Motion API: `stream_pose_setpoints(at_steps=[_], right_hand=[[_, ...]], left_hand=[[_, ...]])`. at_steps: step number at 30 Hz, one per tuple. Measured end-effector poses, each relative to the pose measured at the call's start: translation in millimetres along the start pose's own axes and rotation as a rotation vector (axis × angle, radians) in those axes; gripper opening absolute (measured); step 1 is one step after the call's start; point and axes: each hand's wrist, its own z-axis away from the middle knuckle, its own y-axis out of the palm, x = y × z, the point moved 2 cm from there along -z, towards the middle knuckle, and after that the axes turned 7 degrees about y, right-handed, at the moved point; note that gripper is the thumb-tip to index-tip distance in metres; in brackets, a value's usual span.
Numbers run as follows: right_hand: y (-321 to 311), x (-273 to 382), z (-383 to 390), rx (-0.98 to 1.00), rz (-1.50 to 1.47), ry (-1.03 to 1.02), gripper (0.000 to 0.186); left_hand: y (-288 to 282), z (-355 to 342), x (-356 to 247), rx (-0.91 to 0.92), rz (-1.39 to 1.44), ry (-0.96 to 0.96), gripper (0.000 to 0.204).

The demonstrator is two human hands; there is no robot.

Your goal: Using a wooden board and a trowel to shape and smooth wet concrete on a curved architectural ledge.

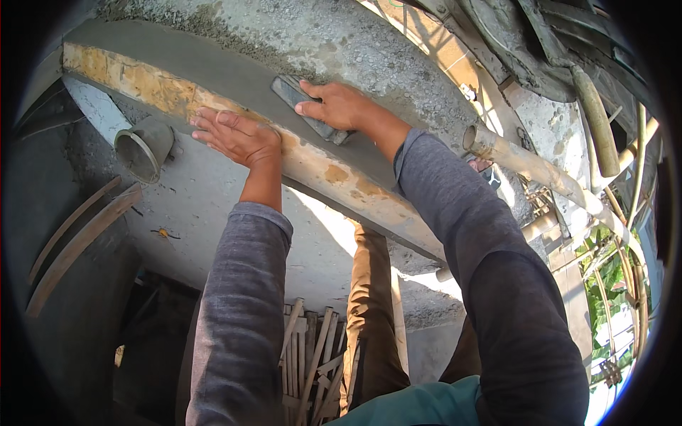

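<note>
My right hand (339, 108) grips a flat, grey, mortar-coated float (288, 92), which lies on the smooth, damp grey mortar (213, 74) along the top of a long ledge. Along the ledge's near side runs a stained pale-yellow board (341, 174). My left hand (241, 138) rests against this board with its fingers stretched out, a little left of and below the float. The float's far side is partly covered by my right hand.
Beyond the mortar is rough concrete (398, 64). A bucket (142, 153) sits left of the board. Curved wood strips (82, 241) are at the left. A long pipe (533, 170) and bent poles are at the right. Wooden slats (312, 348) lie below.
</note>
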Motion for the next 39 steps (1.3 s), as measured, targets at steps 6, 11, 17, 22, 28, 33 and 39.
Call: stream_pose_setpoints(at_steps=[6, 11, 17, 22, 28, 33, 39], right_hand=[[15.2, -142.9, 141.7, 0.142, 0.122, 0.447, 0.079], [17.2, -121.8, 162.5, 0.028, -0.074, 0.327, 0.077], [10.9, -77.7, 81.1, 0.034, 0.0, 0.26, 0.076], [6.3, -97.9, 136.2, 0.038, -0.033, 0.308, 0.075], [5.4, -81.6, 71.0, -0.015, 0.032, 0.115, 0.07], [8.5, -112.0, 129.6, 0.122, 0.039, 0.431, 0.073], [1.7, -18.9, 117.5, -0.064, -0.078, 0.22, 0.072]], left_hand=[[-1.2, -1.2, -4.0, -0.006, -0.001, 0.003, 0.071], [-0.1, -0.5, -1.3, -0.019, -0.007, -0.002, 0.071], [2.8, -3.6, 2.7, -0.027, -0.017, -0.011, 0.072], [0.5, -2.4, -0.9, -0.029, -0.028, 0.011, 0.072], [2.8, -1.2, 5.2, -0.007, -0.046, 0.0, 0.07], [-1.5, 1.7, -2.1, 0.033, -0.057, -0.013, 0.062], [-13.8, 0.5, -14.2, 0.068, -0.073, -0.028, 0.063]])
